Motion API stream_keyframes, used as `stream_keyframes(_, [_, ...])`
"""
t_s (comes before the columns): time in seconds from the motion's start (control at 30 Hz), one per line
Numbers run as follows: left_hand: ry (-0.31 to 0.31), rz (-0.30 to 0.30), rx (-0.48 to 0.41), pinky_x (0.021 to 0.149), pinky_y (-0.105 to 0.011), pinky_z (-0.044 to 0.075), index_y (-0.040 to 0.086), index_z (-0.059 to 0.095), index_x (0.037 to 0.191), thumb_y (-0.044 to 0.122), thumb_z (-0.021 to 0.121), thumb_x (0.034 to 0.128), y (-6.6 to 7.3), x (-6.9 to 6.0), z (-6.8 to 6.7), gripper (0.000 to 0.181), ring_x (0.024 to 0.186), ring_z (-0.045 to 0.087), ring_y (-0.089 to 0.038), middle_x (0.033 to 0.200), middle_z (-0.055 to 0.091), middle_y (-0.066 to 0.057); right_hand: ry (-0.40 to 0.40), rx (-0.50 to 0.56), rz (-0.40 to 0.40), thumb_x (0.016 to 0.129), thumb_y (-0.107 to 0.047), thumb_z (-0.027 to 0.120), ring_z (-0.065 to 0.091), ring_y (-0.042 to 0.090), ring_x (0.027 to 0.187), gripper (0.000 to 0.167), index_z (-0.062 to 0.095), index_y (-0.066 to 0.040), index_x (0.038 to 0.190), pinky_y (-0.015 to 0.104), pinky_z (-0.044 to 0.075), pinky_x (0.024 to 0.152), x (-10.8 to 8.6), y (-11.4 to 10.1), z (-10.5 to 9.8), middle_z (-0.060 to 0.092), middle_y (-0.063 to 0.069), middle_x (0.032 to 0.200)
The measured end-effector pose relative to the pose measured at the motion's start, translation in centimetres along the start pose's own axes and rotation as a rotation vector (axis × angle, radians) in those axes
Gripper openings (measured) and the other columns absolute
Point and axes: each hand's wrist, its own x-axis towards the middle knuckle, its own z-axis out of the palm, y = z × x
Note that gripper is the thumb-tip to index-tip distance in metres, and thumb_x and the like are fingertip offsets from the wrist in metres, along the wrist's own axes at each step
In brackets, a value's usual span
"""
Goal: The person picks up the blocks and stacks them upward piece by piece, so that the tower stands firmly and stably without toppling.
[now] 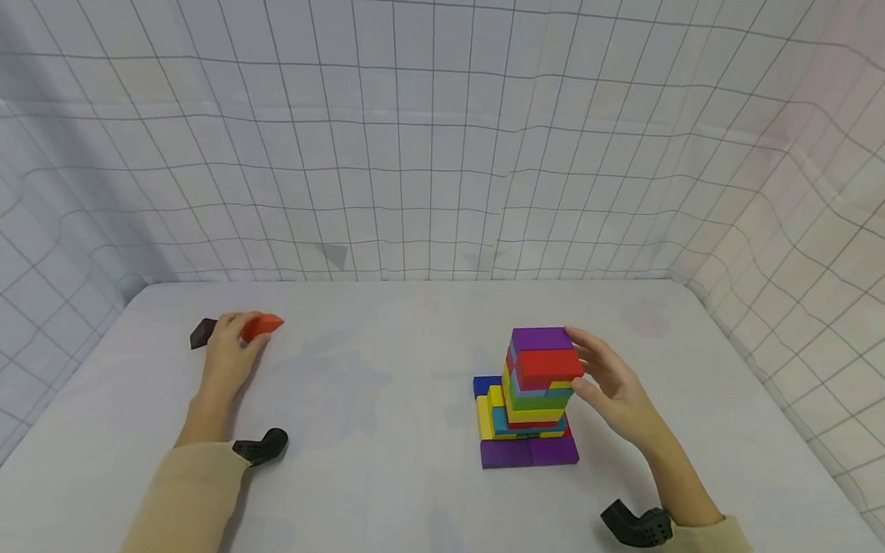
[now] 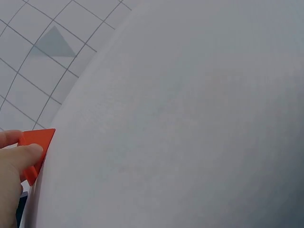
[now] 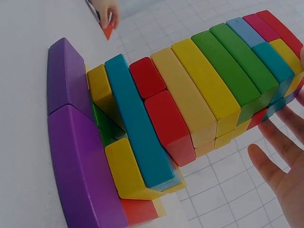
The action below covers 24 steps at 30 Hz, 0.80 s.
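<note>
At the far left of the table, my left hand pinches an orange triangular block between thumb and fingers. The block's pointed shape shows in the left wrist view, with its lower edge at or close to the tabletop. A tower of coloured wooden blocks stands upright right of the middle, stepped at its base and narrower above. Beside its upper right side is my right hand, fingers spread and bent slightly, the fingertips at or near the top blocks. Whether they touch I cannot tell.
A dark brown block lies just left of my left hand. Purple blocks form the tower's front base edge. White grid-lined cloth walls the table at the back and sides.
</note>
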Motion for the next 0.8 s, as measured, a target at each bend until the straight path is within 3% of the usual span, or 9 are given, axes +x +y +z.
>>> stream_keyframes(0.13, [0.014,0.032,-0.053,0.087,-0.054,0.038,-0.007,0.055,0.112,-0.004,0.061,0.083,1.5,0.3,0.6,0.03,0.105,0.043,-0.043,0.112,0.045,-0.028,0.001,0.0,-0.001,0.087,0.007,0.049,0.038,0.009,0.125,0.057,0.027,0.004,0.139,0.019,0.035,0.099,0.0,-0.1,0.0,0.036,-0.003,0.141])
stream_keyframes(0.27, [0.02,0.164,-0.127,0.083,-0.049,0.042,-0.006,0.058,0.11,-0.005,0.064,0.0804,4.7,1.2,1.6,0.03,0.099,0.048,-0.038,0.108,0.049,-0.026,0.001,-0.003,0.0,0.087,0.008,0.049,0.038,0.009,0.125,0.057,0.027,0.004,0.139,0.019,0.034,0.1,0.1,-0.1,0.0,0.036,-0.002,0.141])
stream_keyframes(0.4, [0.006,0.325,-0.203,0.079,-0.044,0.045,-0.003,0.062,0.108,-0.002,0.069,0.0779,9.2,2.0,2.9,0.031,0.095,0.052,-0.033,0.107,0.053,-0.022,-0.001,-0.004,0.006,0.087,0.007,0.05,0.038,0.009,0.125,0.058,0.026,0.003,0.14,0.02,0.035,0.1,0.1,-0.1,0.1,0.035,-0.002,0.141])
stream_keyframes(0.57, [-0.08,0.5,-0.308,0.077,-0.042,0.048,-0.001,0.063,0.108,0.0,0.069,0.0778,15.8,2.0,4.4,0.031,0.092,0.053,-0.027,0.106,0.055,-0.017,0.0,-0.011,0.003,0.087,0.008,0.05,0.038,0.009,0.125,0.058,0.026,0.003,0.14,0.02,0.035,0.099,0.2,-0.1,0.1,0.035,-0.002,0.141])
stream_keyframes(0.8, [-0.26,0.637,-0.397,0.079,-0.032,0.05,0.004,0.062,0.111,0.007,0.067,0.0819,23.6,0.5,6.2,0.03,0.093,0.053,-0.019,0.109,0.055,-0.01,0.005,-0.004,0.001,0.087,0.008,0.05,0.038,0.009,0.124,0.058,0.026,0.003,0.14,0.019,0.035,0.099,0.1,-0.2,0.1,0.035,-0.002,0.141])
